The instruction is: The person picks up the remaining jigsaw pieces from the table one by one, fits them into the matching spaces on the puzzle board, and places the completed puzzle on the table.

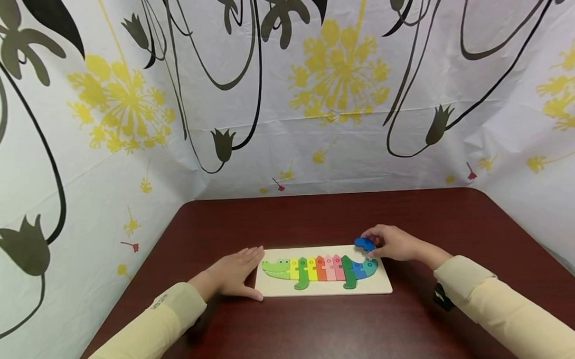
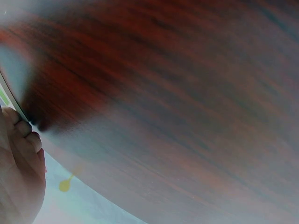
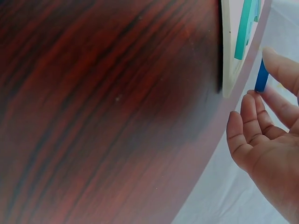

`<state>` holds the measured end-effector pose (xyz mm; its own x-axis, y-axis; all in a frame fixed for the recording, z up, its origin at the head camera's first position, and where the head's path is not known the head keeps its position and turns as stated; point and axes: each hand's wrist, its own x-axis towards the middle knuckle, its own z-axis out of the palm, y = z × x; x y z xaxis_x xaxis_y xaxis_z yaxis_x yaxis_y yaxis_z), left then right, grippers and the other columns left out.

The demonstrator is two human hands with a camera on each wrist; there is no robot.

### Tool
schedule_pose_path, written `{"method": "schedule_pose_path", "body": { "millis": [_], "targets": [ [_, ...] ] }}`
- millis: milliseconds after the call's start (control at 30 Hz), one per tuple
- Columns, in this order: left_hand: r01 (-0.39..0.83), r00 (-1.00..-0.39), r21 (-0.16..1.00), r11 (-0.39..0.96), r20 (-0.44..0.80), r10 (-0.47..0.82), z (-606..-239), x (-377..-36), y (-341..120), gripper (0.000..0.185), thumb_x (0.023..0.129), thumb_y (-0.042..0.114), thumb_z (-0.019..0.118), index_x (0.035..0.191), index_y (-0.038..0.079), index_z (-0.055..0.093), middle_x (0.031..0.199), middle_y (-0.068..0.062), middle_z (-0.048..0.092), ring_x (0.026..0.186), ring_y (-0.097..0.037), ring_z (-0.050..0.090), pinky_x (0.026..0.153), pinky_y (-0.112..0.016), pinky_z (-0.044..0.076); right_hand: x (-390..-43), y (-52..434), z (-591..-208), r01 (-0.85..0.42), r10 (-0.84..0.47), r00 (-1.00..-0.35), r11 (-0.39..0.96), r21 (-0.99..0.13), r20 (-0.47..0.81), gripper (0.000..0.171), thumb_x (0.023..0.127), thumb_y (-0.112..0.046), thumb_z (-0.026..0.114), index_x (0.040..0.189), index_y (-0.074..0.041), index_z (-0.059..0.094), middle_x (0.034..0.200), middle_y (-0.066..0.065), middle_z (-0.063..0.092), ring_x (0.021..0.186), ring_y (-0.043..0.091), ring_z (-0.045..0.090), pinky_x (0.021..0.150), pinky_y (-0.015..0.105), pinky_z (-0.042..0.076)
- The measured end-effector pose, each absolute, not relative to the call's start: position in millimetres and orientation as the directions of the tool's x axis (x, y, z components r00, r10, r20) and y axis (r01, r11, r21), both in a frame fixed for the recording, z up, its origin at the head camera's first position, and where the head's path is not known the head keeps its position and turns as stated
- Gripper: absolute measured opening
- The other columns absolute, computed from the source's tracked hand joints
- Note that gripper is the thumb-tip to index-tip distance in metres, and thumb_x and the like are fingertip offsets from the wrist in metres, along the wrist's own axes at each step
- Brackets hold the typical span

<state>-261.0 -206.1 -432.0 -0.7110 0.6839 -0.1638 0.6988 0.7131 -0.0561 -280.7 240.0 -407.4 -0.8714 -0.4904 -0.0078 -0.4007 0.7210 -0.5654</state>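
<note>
A crocodile jigsaw puzzle with colourful pieces lies on a pale wooden board (image 1: 277,289) on the table. My right hand (image 1: 393,243) pinches a blue puzzle piece (image 1: 364,244) between thumb and fingers, above the board's far right corner. In the right wrist view that blue piece (image 3: 261,78) shows edge-on, apart from the board (image 3: 227,70). My left hand (image 1: 236,272) rests at the board's left edge with fingers straight and thumb spread. Only part of the left hand (image 2: 21,163) shows in the left wrist view.
The dark red-brown table (image 1: 302,332) reaches back to a white patterned cloth (image 1: 287,163), which hangs behind it and along both sides. A dark object (image 1: 444,296) sits at the right wrist, under the sleeve cuff.
</note>
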Motion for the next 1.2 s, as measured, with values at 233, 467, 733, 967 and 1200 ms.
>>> {"method": "schedule_pose_path", "body": {
  "millis": [233,467,733,967,1200],
  "targets": [
    [0.694,-0.715,-0.056,0.717,-0.164,0.679,-434.7,-260.5,-206.9,0.117,0.076,0.089,0.035,0.156,0.006,0.015,0.161,-0.009,0.015,0.146,-0.021,0.014,0.116,-0.035,0.019,-280.3,241.9,-409.6,-0.412,-0.509,-0.861,0.717,-0.563,-0.018,0.04,0.085,-0.018,0.076,0.12,-0.002,0.063,0.102,0.005,0.056,0.093,0.023,0.052,0.079,0.037,0.051],
    [0.7,-0.71,-0.056,0.712,-0.164,0.685,-435.2,-260.7,-207.1,0.116,0.077,0.088,0.036,0.156,0.006,0.015,0.161,-0.009,0.014,0.146,-0.022,0.014,0.116,-0.035,0.018,-278.9,242.6,-410.8,-0.411,-0.514,-0.857,0.713,-0.568,-0.026,0.039,0.085,-0.016,0.076,0.119,-0.002,0.063,0.103,0.005,0.057,0.093,0.023,0.052,0.079,0.037,0.05],
    [0.698,-0.711,-0.049,0.714,-0.165,0.684,-435.3,-260.5,-207.1,0.116,0.077,0.088,0.036,0.156,0.006,0.015,0.161,-0.009,0.014,0.146,-0.021,0.014,0.116,-0.036,0.018,-278.0,242.9,-411.8,-0.412,-0.52,-0.853,0.717,-0.562,-0.039,0.038,0.086,-0.015,0.076,0.12,-0.002,0.064,0.102,0.005,0.056,0.092,0.023,0.051,0.077,0.037,0.048],
    [0.7,-0.71,-0.051,0.712,-0.158,0.686,-433.8,-261.0,-206.3,0.116,0.077,0.088,0.037,0.156,0.005,0.016,0.161,-0.009,0.014,0.146,-0.022,0.014,0.116,-0.035,0.018,-278.4,243.1,-413.8,-0.409,-0.519,-0.853,0.727,-0.551,-0.052,0.04,0.085,-0.016,0.077,0.12,-0.002,0.064,0.1,0.004,0.056,0.091,0.022,0.051,0.077,0.036,0.047],
    [0.699,-0.71,-0.047,0.713,-0.16,0.686,-432.9,-260.8,-206.2,0.116,0.077,0.087,0.038,0.156,0.005,0.016,0.161,-0.009,0.015,0.146,-0.022,0.015,0.116,-0.035,0.018,-279.6,241.9,-414.1,-0.414,-0.528,-0.847,0.724,-0.552,-0.056,0.041,0.084,-0.015,0.078,0.12,-0.001,0.064,0.101,0.005,0.056,0.091,0.022,0.051,0.077,0.037,0.048]
  ]
}}
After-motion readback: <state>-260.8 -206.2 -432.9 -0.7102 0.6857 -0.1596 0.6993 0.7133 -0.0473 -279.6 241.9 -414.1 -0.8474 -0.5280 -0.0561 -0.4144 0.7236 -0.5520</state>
